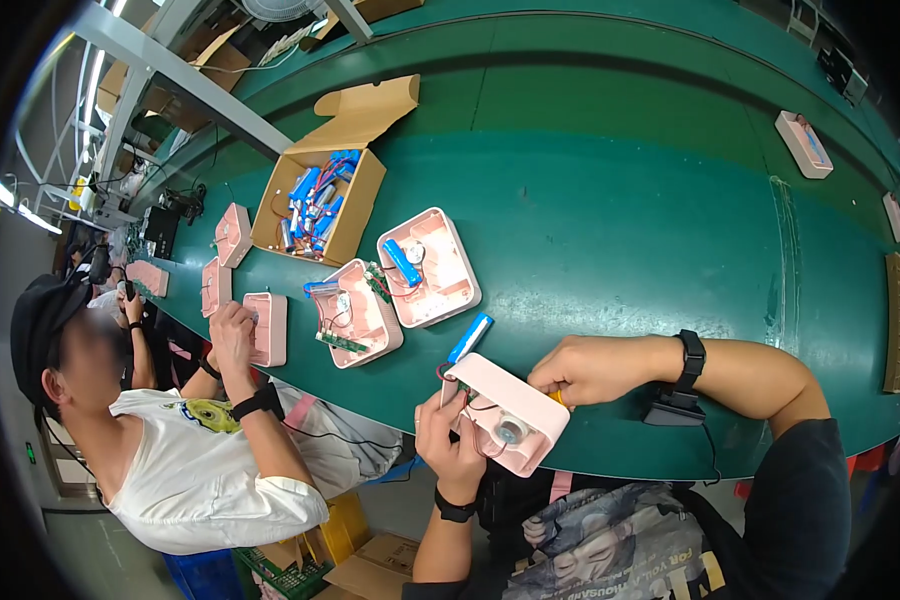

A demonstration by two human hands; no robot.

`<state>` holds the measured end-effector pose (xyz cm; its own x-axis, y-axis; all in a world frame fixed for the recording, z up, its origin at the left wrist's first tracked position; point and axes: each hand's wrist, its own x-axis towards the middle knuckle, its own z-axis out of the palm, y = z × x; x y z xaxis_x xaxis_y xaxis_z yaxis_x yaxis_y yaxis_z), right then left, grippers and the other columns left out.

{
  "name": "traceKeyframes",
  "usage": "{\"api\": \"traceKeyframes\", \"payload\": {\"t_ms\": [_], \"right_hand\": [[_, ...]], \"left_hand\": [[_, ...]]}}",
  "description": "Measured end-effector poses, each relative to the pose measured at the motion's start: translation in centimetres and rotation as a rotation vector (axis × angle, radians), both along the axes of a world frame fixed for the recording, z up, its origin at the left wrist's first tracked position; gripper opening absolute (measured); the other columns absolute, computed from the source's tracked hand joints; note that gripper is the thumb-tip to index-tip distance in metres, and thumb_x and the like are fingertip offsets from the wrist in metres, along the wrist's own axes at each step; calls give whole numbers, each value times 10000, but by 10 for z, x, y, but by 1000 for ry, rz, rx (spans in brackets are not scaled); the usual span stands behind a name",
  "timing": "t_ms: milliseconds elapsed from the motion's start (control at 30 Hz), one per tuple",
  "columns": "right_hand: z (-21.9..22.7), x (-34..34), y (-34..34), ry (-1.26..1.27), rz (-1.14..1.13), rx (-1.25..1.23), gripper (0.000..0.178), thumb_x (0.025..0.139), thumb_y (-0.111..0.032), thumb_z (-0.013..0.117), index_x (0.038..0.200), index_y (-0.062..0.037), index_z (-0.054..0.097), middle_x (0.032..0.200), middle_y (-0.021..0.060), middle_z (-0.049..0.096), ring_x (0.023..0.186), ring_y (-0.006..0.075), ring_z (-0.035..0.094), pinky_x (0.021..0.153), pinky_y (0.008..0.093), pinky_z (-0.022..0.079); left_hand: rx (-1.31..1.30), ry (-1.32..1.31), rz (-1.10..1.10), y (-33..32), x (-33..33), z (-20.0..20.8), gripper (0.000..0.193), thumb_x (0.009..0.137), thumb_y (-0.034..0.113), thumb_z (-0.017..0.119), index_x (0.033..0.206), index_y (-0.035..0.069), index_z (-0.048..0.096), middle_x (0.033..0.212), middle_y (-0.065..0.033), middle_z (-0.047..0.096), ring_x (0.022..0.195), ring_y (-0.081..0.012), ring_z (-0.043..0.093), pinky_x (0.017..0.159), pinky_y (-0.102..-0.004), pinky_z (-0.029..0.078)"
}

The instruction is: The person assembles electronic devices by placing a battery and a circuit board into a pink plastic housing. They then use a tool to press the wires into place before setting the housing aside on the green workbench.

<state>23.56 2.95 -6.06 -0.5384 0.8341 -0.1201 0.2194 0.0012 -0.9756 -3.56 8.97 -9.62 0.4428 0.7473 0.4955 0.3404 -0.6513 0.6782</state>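
My left hand (pixel 448 443) grips a pale pink plastic housing (pixel 510 385) by its left side, tilted up at the table's near edge. Inside it show a round silvery part (pixel 511 430) and thin wires. A blue cylindrical battery (pixel 470 338) lies on the table just beyond, its dark red wires running toward the housing. My right hand (pixel 580 370) is closed at the housing's right end, around a small yellow piece mostly hidden by the fingers. Farther left stand two open pink housings, one with a blue battery (pixel 401 262) inside, the other with a green circuit board (pixel 343 342).
An open cardboard box (pixel 370 205) holds several wired blue batteries. At the left a co-worker (pixel 205 470) handles another pink housing (pixel 270 330). A black device with a cable (pixel 674 408) sits under my right forearm. Another pink housing (pixel 803 146) stands at the far right.
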Motion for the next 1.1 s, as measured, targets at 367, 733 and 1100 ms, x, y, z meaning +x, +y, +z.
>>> {"api": "traceKeyframes", "payload": {"t_ms": [367,733,1100], "right_hand": [[7,18,8,47,49,115,308,840,76,571,1129,28,665,1036,158,636,983,340,655,833,427,522],[12,12,-3,-59,-12,237,136,908,-2,654,1043,1,663,919,143,618,807,336,638,724,412,507],[5,8,0,-64,-10,117,205,960,-59,718,1145,28,721,1031,167,723,879,297,703,794,376,552]], "left_hand": [[14,-16,22,2,9,2,261,832,-48,694,1086,-19,747,1157,-219,725,953,-385,678,855,-446,538],[63,-82,47,-3,10,0,241,833,-40,715,1068,-14,759,1122,-196,730,930,-352,701,809,-408,570],[-80,-127,3,-2,5,5,287,838,-64,721,1116,3,750,1142,-196,727,902,-361,702,775,-409,570]]}}
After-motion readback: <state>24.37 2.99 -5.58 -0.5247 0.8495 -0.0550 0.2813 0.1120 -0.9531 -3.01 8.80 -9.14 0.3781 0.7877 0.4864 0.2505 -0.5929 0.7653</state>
